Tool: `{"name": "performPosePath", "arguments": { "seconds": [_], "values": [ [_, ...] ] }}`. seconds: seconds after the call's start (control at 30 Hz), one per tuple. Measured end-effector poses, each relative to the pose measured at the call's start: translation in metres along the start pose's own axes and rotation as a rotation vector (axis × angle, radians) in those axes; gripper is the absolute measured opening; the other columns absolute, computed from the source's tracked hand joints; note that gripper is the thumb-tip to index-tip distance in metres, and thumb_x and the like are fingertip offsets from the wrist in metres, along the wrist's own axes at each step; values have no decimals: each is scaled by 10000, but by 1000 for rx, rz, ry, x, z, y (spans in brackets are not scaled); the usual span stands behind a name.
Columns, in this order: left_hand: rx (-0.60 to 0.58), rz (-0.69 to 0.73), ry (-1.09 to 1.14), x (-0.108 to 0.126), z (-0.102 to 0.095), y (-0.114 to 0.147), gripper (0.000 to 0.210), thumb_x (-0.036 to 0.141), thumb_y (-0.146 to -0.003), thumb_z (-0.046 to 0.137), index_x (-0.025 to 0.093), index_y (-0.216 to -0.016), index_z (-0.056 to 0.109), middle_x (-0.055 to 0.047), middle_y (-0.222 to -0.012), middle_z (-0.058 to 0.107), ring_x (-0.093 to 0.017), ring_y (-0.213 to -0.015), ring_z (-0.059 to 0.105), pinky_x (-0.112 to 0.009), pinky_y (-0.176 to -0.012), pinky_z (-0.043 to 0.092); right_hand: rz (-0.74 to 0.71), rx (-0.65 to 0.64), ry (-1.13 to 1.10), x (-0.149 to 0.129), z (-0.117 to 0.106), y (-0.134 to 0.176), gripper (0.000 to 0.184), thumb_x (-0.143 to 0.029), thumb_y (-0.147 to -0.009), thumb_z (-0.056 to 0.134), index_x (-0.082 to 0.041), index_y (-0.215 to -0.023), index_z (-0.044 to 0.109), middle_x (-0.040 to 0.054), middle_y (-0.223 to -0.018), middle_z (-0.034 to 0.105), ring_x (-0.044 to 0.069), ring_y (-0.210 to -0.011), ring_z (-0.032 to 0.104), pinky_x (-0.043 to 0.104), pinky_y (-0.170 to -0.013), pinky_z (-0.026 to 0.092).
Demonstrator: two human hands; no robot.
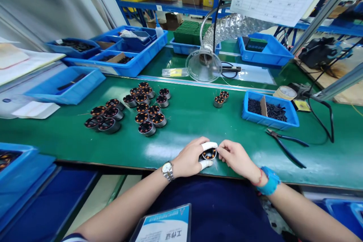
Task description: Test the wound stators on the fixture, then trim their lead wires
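Note:
A motor stator, a metal ring with copper windings inside, sits at the near edge of the green bench. My left hand grips it between thumb and forefinger, both in white finger cots. At the ring's right side, my right hand has its thumb and fingertips pinched together; whatever is between them is too small to make out. Thin wires stick out beside the ring. Two more stators stand farther back. To the left are several stators in one group and several in another.
Pliers lie at the right. Behind them is a blue bin of small black pieces. A clear fume hood on a foil duct hangs mid-bench. Blue trays line the left, and a green stack stands at the back.

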State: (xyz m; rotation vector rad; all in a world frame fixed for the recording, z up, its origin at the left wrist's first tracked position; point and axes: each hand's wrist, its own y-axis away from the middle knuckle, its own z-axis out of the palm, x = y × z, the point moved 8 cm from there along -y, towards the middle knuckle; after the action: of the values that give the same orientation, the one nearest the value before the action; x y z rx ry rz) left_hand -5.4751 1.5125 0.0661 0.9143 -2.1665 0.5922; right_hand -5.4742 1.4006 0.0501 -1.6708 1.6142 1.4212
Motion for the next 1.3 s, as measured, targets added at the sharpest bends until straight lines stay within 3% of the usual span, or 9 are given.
{"name": "performPosePath", "arguments": {
  "seconds": [0.1, 0.2, 0.47, 0.6, 0.8, 0.9, 1.0, 1.13, 1.3],
  "values": [
    [-17, 9, -36, 0, -1, -2, 413, 315, -721, 621, 208, -1108, 524, -68, -1007, 548, -205, -911, 511, -335, -818, 420, -350, 116, 276, -25, -5, 16, 169, -245, -854, 443, -185, -844, 601, 28, -760, 608, 139, -692, 544, 279, -658, 431],
    [-10, 25, -44, 0, -3, -4, 407, 339, -714, 633, 192, -1078, 527, -67, -987, 556, -205, -902, 508, -332, -810, 416, -497, 163, 328, -32, -3, 30, 226, -181, -876, 411, -207, -1021, 583, 52, -940, 614, 159, -852, 555, 307, -782, 439],
    [-15, 35, 28, -2, -2, -2, 406, 300, -720, 637, 176, -1092, 530, -61, -950, 569, -181, -853, 521, -297, -756, 426, -573, 186, 312, -30, 11, 41, 335, -108, -867, 411, -215, -1170, 506, 76, -965, 574, 168, -881, 533, 319, -787, 458],
    [-98, 78, 70, -1, 0, -10, 383, 273, -719, 644, 182, -1081, 555, -51, -929, 577, -169, -837, 542, -275, -743, 437, -586, 229, 329, -28, 14, 44, 332, -104, -863, 406, -208, -1161, 507, 79, -892, 566, 177, -806, 527, 334, -722, 464],
    [-144, 49, -24, -14, -8, -10, 664, 344, -672, 694, 219, -1266, 424, -84, -1208, 546, -228, -1094, 498, -347, -940, 376, -499, 250, 335, -18, -8, 46, 290, -192, -844, 488, -199, -1131, 524, 73, -931, 586, 172, -824, 553, 320, -734, 486],
    [-50, -103, -130, -28, -22, 2, 457, 328, -741, 623, 213, -1171, 518, -63, -1123, 609, -216, -1020, 541, -354, -917, 387, -491, 269, 366, -15, -19, 42, 340, -221, -841, 495, -191, -1180, 491, 92, -1009, 581, 192, -904, 547, 353, -784, 485],
    [-42, -146, -127, -29, -26, 9, 167, 285, -811, 530, 223, -912, 648, -5, -902, 684, -165, -857, 590, -318, -884, 401, -582, 156, 406, -20, -7, 32, 470, -238, -816, 535, -194, -1266, 409, 115, -1190, 511, 233, -1097, 463, 435, -936, 409],
    [1, -153, -45, -23, -32, 6, 143, 270, -796, 545, 214, -810, 676, -2, -839, 694, -153, -804, 598, -280, -800, 431, -640, 20, 373, -30, 12, 13, 621, -248, -773, 593, -189, -1327, 318, 117, -1271, 453, 236, -1183, 392, 455, -1001, 346],
    [-12, -189, 131, -25, -33, 3, 126, 282, -730, 621, 201, -813, 672, -14, -850, 686, -149, -785, 613, -252, -747, 450, -609, 30, 323, -30, 15, 3, 483, -280, -759, 625, -181, -1200, 452, 109, -1137, 531, 220, -1083, 467, 418, -939, 402]
  ]
}}
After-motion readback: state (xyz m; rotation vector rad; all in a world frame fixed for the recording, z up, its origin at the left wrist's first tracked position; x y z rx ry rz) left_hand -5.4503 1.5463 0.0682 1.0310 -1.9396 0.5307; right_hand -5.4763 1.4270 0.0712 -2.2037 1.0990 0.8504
